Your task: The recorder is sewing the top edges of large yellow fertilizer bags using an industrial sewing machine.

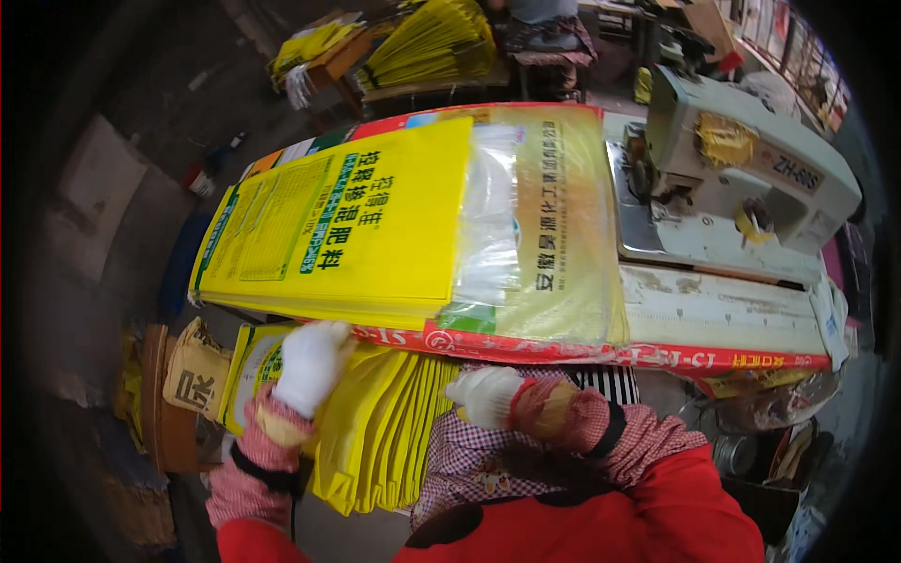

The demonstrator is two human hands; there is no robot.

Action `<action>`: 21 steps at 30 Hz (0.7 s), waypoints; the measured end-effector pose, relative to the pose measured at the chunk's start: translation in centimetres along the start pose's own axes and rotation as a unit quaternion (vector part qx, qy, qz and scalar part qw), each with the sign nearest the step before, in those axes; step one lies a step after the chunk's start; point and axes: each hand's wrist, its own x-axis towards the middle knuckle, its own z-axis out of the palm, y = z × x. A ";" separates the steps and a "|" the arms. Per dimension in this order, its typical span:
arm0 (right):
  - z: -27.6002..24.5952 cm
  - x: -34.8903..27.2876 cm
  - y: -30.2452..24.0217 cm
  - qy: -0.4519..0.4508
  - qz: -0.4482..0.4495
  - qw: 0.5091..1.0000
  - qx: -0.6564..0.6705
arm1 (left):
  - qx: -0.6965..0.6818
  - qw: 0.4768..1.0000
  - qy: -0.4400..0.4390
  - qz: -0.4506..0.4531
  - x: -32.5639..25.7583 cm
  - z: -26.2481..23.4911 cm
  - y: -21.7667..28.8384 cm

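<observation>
My left hand (313, 364), in a white glove, is over the upper left part of a stack of yellow woven bags (375, 427) on my lap. Its fingers are smeared by motion, so I cannot tell their grip. On the other side of that stack, my right hand (486, 396), also gloved in white, has its fingers curled together close to the bags' right edge. Whether a bag edge lies in them is hidden. Ahead, a flat pile of printed yellow bags (404, 216) lies on the table, with translucent white liner film (490, 211) showing along its right side.
A pale green sewing machine (751, 155) stands at the table's right. Red printed sheeting (563, 353) covers the table's front edge. A brown printed sack (197, 371) is by a wooden board at left. Behind are more yellow bags (436, 47) and another person (544, 23).
</observation>
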 end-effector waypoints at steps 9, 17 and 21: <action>-3.5 -5.1 2.3 0.179 -0.146 0.931 0.283 | -0.208 0.968 0.066 0.127 18.8 3.6 10.6; -8.9 -3.0 7.7 0.376 0.078 0.632 0.673 | -0.183 0.954 0.056 0.229 14.4 1.5 8.4; -11.1 0.4 8.2 0.265 0.184 0.669 0.670 | -0.102 0.943 0.082 0.306 12.7 0.5 8.7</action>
